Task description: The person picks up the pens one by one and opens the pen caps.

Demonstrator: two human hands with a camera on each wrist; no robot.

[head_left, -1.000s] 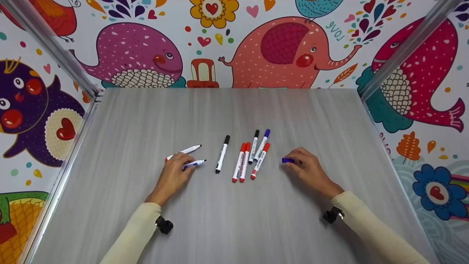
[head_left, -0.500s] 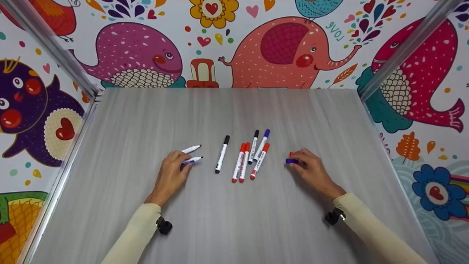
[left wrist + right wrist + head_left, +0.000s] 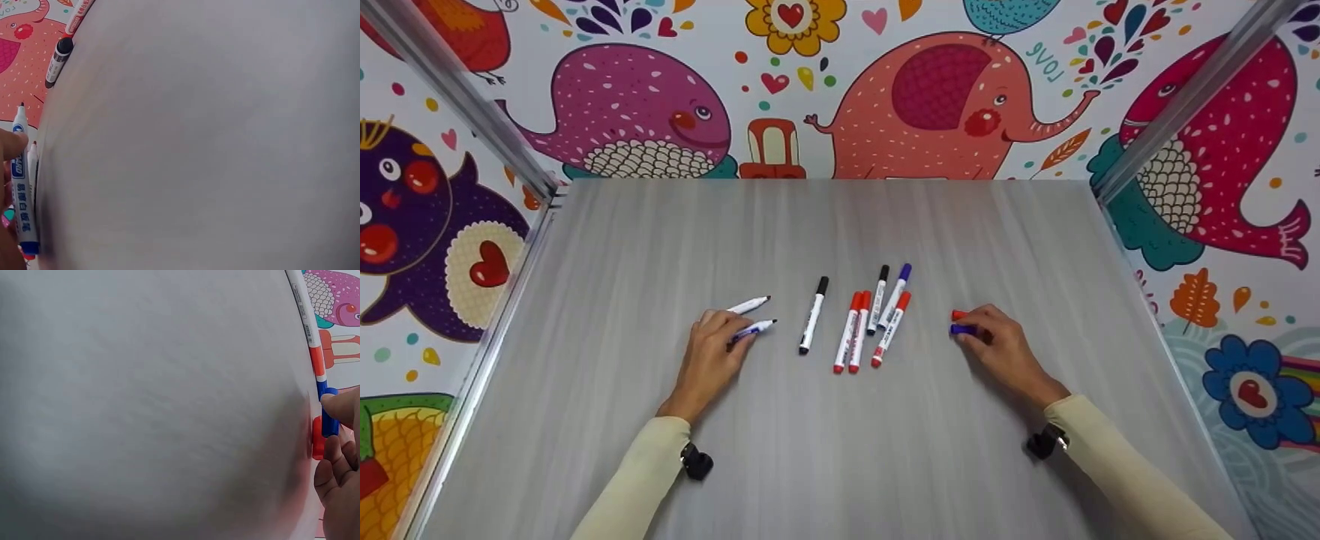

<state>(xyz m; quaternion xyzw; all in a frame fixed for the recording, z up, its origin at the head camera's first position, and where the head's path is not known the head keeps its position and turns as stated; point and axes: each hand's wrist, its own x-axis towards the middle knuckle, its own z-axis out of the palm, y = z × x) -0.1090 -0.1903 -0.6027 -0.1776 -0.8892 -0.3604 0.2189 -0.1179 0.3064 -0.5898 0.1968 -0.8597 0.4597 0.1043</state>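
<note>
My left hand [image 3: 709,358] pinches an uncapped blue whiteboard marker [image 3: 23,188], its dark tip pointing right. Just behind it is a second uncapped marker [image 3: 750,305], whose red end peeks out in the left wrist view; the hand partly covers it. Between thumb and fingers, my right hand [image 3: 1003,352] pinches a blue marker cap [image 3: 329,419]. A red marker cap [image 3: 318,439] sits right beside the blue one, partly hidden by the fingers; I cannot tell whether the hand touches it.
Between the hands, a capped black marker [image 3: 813,319] lies by itself. To its right are several capped markers in a loose group: red ones [image 3: 847,334], another black one [image 3: 877,300] and a blue one [image 3: 894,296]. Patterned walls edge the grey table [image 3: 840,465].
My right hand has shifted slightly right with the blue cap, and the red cap has come into view beside it. My left hand has drawn the blue marker slightly back and up.
</note>
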